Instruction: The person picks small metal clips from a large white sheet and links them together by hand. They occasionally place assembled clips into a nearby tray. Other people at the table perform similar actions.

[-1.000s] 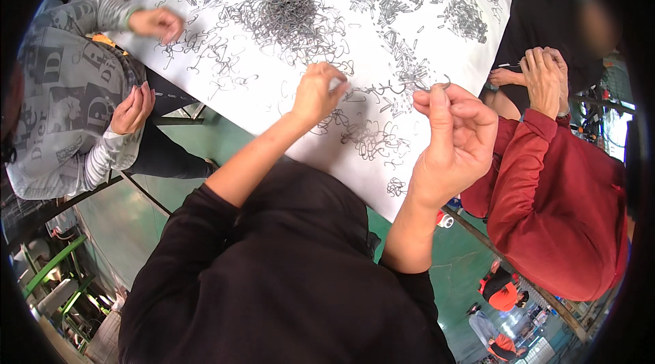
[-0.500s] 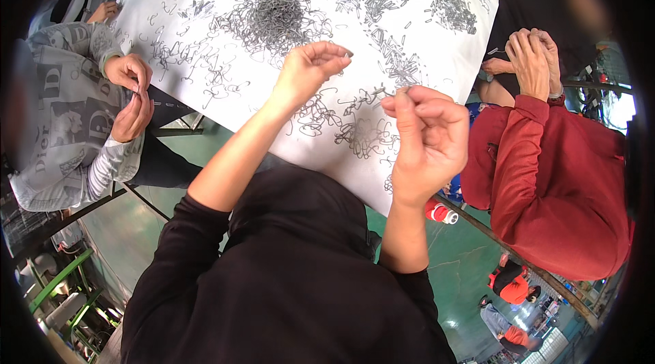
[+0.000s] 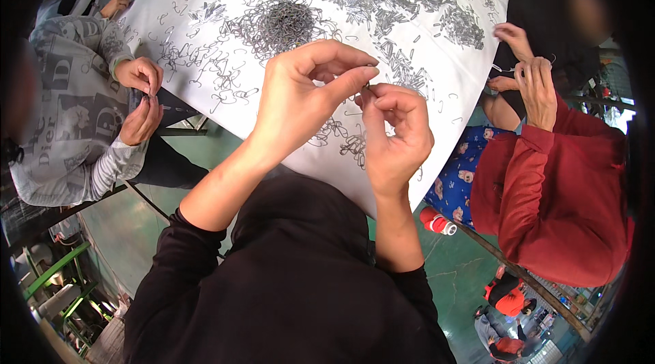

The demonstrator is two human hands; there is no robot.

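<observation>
My left hand (image 3: 303, 91) and my right hand (image 3: 399, 135) meet above the near part of the white table. Thumb and forefinger are pinched on each. A small dark metal piece (image 3: 368, 83) shows between the two sets of fingertips; its exact shape, and whether it is one piece or two joined, is hidden. Under my hands lie loose bent wire hooks (image 3: 353, 149). Beyond them rises a dense heap of dark wire hooks (image 3: 286, 23). Many small oblong metal links (image 3: 402, 67) spread from behind my hands to the far side.
The white-covered table (image 3: 269, 108) carries scattered hooks on its left. A person in a grey patterned top (image 3: 75, 118) sits left, fingertips together. On the right sits a person in dark red (image 3: 559, 193). A red bottle (image 3: 437, 221) stands near a metal rail (image 3: 498, 255).
My hands have come together: the left moved right and nearer, the right moved left, and their fingertips now meet. The person in red has lowered one hand away from the other.
</observation>
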